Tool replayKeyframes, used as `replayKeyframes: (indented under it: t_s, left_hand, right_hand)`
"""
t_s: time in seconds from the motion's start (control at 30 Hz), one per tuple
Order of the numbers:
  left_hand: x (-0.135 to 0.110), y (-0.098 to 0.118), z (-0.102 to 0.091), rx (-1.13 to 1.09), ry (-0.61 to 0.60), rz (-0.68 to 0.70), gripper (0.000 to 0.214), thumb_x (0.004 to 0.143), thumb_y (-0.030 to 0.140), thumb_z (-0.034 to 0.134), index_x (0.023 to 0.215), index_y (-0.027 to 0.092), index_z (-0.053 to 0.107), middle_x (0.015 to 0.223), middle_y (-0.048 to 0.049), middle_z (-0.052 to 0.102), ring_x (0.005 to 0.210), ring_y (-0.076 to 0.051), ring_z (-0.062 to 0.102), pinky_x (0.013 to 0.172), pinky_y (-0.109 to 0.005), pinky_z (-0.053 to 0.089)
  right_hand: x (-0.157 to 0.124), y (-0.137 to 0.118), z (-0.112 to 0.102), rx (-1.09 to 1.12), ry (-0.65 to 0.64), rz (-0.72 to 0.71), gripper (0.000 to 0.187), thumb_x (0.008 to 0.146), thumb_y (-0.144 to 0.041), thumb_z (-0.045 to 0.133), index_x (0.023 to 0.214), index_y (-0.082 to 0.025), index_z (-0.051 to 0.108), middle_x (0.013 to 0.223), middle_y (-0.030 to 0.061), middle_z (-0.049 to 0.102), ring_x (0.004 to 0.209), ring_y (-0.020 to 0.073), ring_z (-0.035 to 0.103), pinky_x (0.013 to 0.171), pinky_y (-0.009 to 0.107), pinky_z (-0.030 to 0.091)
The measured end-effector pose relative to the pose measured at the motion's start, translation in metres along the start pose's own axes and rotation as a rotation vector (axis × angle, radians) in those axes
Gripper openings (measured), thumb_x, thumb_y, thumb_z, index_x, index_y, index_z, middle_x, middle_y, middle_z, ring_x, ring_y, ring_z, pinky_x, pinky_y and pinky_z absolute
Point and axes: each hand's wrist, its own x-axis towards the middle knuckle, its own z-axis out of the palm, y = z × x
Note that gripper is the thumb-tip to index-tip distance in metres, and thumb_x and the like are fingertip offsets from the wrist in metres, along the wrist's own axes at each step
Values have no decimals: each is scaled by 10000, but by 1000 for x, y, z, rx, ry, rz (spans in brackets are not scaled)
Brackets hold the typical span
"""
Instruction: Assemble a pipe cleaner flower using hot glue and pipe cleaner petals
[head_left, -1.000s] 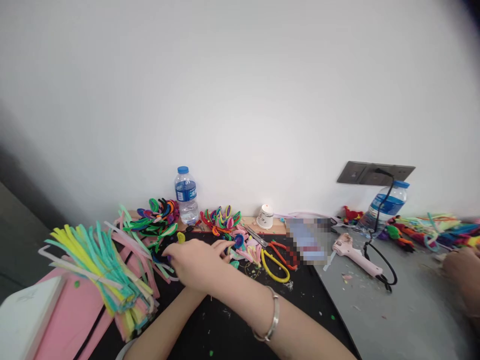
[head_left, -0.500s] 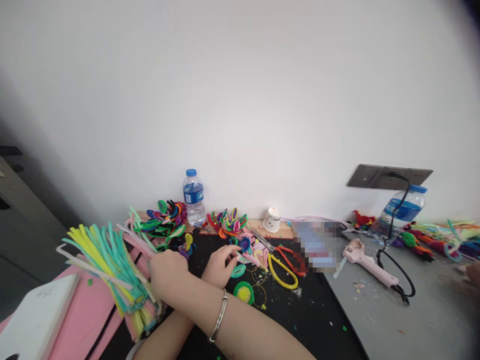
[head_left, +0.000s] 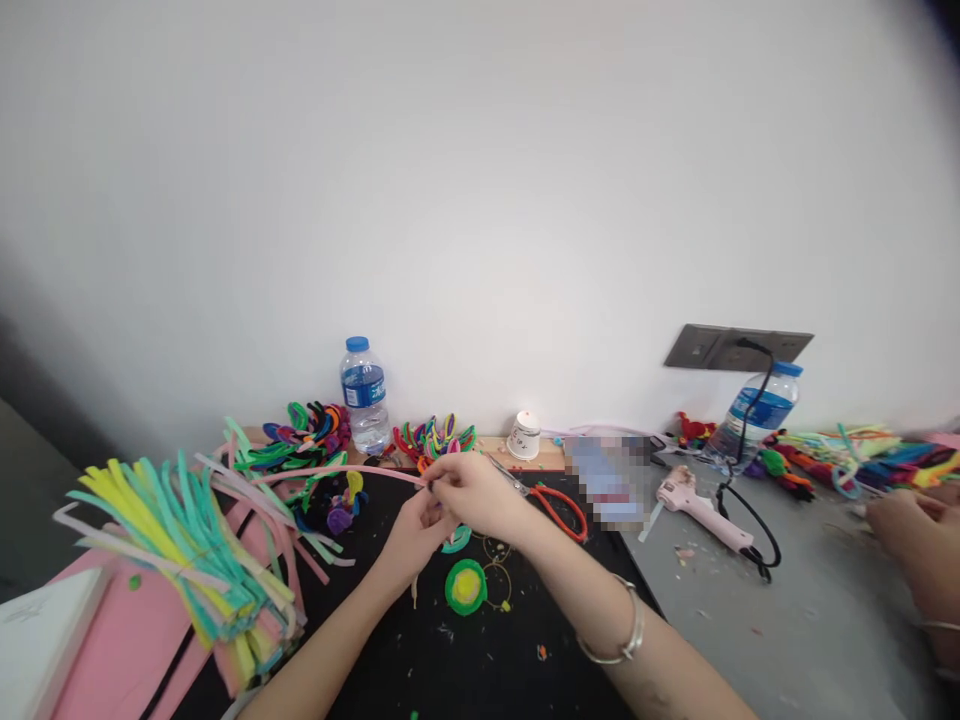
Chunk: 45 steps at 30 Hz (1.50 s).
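Note:
My right hand (head_left: 474, 492) is closed, its fingers pinching the end of a long pink pipe cleaner (head_left: 352, 470) that stretches off to the left. Right below it, my left hand (head_left: 421, 532) is also closed, its fingertips meeting those of the right. What the left fingers hold is mostly covered. A thin pale strip (head_left: 415, 592) hangs beneath the left hand. On the black mat close by lies a green disc with a yellow middle (head_left: 466, 587). Behind it a teal loop (head_left: 456, 540) is partly hidden by my hands. A large bundle of yellow and teal pipe cleaners (head_left: 180, 545) lies on the left.
Scissors with orange handles (head_left: 562, 512) lie beyond my right wrist. A paper cup (head_left: 523, 435) and a water bottle (head_left: 365, 395) stand by the wall. To the right are a pink glue gun (head_left: 705, 512), a second bottle (head_left: 761, 410) and another person's hand (head_left: 911, 540).
My right hand has come from the bundle on the left to meet my left hand, bringing a pink pipe cleaner. My arms are no longer crossed. The other person's hand has come further into view.

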Motion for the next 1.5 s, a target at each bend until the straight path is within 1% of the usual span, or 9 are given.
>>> replayKeyframes:
  t_s: [0.07,0.17,0.33,0.5,0.63,0.93,1.1,1.23,1.5]
  left_hand:
    - [-5,8,2,-65,-5,8,408,810,358,670,1152,158,571,890,-28,656,552,-91,565,481,-212,449]
    - [-10,18,6,-358,52,-46,481,778,396,688,1190,172,578,787,-21,660,518,-75,535,483,-194,407]
    - [-9,21,10,-453,167,-94,348,715,380,741,964,143,687,784,-27,685,546,-79,560,543,-207,453]
    - [-8,16,8,-283,206,-101,409,723,390,713,1016,110,656,562,35,625,466,-82,522,482,-195,426]
    - [-7,10,8,-100,86,-115,539,762,414,648,1187,102,534,505,39,640,405,-112,523,448,-224,432]
    - [-15,8,12,313,-96,-27,431,922,455,376,1032,134,640,406,64,509,384,-137,463,461,-236,385]
    - [-24,22,18,562,-242,26,405,938,392,350,864,162,676,415,75,427,414,-137,452,509,-232,362]
    - [-25,26,21,656,-262,107,433,939,345,343,663,176,630,484,53,455,500,-140,476,565,-225,347]
    - [-25,23,18,698,-277,98,457,948,331,314,607,188,582,460,48,442,480,-150,464,549,-232,323]
  right_hand:
    - [-19,12,-25,58,-14,44,290,750,-50,453,878,-140,697,518,-42,546,426,72,458,421,166,328]
    - [-46,30,-50,122,-79,114,284,729,-42,433,794,-125,697,448,-70,449,389,48,357,402,162,258]
    - [-73,62,-57,280,-150,266,209,678,-76,494,741,-121,689,433,-81,445,381,37,305,368,158,215]
    - [-71,88,-43,788,117,250,180,691,-217,668,852,-143,642,616,-14,645,407,45,451,402,151,358]
    - [-64,95,-30,1067,243,133,232,696,-324,737,752,-141,606,621,-2,634,445,57,508,430,153,411]
    - [-58,100,-1,1041,433,28,235,728,-364,710,708,-161,593,553,-37,556,408,62,425,354,160,377]
    - [-59,101,9,956,414,23,234,756,-375,679,720,-163,587,508,-52,560,354,61,427,318,166,361]
    - [-61,97,10,949,391,41,233,743,-379,681,727,-174,572,534,-47,600,372,76,491,359,183,424]
    - [-62,95,8,950,356,60,225,746,-373,662,757,-183,542,571,-35,638,391,88,543,399,194,464]
